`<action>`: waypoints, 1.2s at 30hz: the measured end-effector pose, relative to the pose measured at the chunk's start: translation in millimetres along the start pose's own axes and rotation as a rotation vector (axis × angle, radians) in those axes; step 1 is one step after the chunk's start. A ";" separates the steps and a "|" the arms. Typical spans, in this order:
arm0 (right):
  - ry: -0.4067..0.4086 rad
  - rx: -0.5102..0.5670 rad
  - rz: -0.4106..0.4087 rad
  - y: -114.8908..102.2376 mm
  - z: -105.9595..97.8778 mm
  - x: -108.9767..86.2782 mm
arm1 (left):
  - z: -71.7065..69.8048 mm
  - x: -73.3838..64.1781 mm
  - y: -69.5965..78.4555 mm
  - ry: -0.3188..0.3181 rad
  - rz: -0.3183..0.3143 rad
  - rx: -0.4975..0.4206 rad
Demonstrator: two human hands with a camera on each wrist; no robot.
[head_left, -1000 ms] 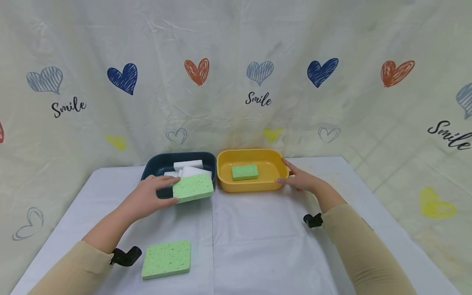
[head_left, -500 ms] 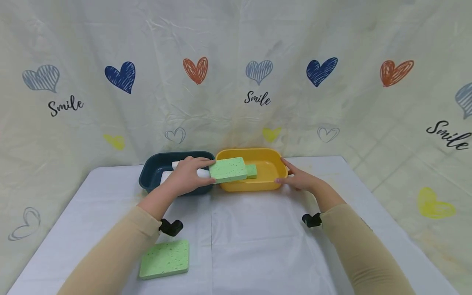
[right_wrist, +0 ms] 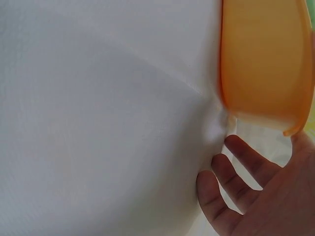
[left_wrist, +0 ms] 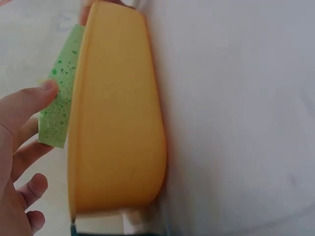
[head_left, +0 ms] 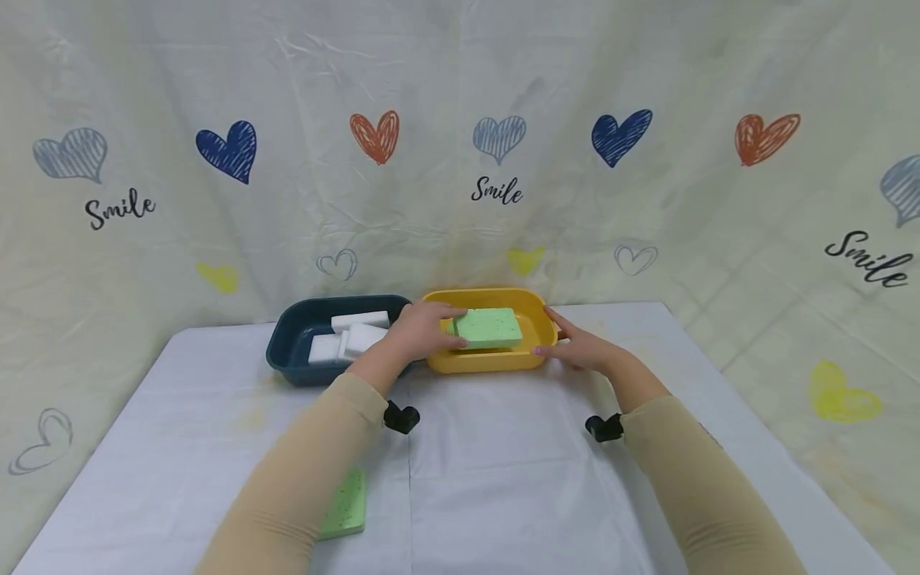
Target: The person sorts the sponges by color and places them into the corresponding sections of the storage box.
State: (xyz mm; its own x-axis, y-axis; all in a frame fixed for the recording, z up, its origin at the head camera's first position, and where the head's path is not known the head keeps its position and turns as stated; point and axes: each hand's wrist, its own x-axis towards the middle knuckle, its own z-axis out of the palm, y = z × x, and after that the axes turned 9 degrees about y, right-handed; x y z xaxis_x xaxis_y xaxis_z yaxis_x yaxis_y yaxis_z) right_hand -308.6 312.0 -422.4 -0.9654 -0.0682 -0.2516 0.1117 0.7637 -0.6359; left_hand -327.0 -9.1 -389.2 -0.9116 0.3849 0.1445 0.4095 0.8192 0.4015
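Observation:
My left hand [head_left: 426, 329] holds a green sponge [head_left: 489, 328] by its left end, between thumb and fingers, over the yellow tray [head_left: 491, 362]. In the left wrist view, this sponge [left_wrist: 60, 93] shows above the tray's rim [left_wrist: 76, 123]. A smaller green sponge that lies in the tray is mostly hidden beneath the held one. At the tray's right end, my right hand [head_left: 585, 349] touches the rim with spread thumb and index finger. The right wrist view shows its other fingers [right_wrist: 241, 189] extended, off the tray wall [right_wrist: 266, 69].
Left of the yellow tray stands a dark blue tray [head_left: 287, 339] with several white sponges [head_left: 359, 339] in it. Another green sponge [head_left: 348, 511] lies near the front of the white-covered table [head_left: 503, 479], partly behind the left sleeve. A curtain with printed hearts [head_left: 374, 136] hangs behind.
My left hand has carried the green sponge rightward from above the blue tray to above the yellow tray. The right hand has stayed at the yellow tray's end.

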 end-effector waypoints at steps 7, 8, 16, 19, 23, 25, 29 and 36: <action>0.008 -0.007 -0.004 -2.4 2.3 0.6 | 19.0 14.0 12.3 -0.065 0.007 0.007; 0.006 -0.006 -0.007 -3.0 2.6 0.4 | 20.4 15.1 14.6 -0.075 0.002 0.003; -0.014 0.010 -0.026 -8.4 3.0 -1.2 | 30.8 24.9 31.0 -0.119 0.002 0.090; -0.014 0.014 -0.028 -9.0 2.4 -1.3 | 30.7 26.5 36.1 -0.122 -0.023 0.076; -0.016 0.015 -0.034 -8.3 1.7 -1.2 | 29.3 26.7 38.5 -0.126 -0.025 0.079; -0.017 0.013 -0.031 -7.6 1.4 -1.2 | 28.8 27.2 38.1 -0.125 -0.015 0.075; -0.018 0.019 -0.027 -5.9 0.8 -0.8 | 25.5 27.8 36.7 -0.111 -0.003 0.042; -0.015 0.015 -0.018 -1.4 -1.2 -2.4 | 13.5 22.5 35.5 -0.081 0.037 -0.003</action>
State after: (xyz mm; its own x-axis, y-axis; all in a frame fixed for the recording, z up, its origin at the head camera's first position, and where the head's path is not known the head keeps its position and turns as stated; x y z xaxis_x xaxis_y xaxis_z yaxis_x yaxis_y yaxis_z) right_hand -306.7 311.9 -420.0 -0.9636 -0.0916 -0.2512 0.0982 0.7525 -0.6512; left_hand -332.5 34.3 -383.9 -0.8897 0.4485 0.0856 0.4430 0.8022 0.4003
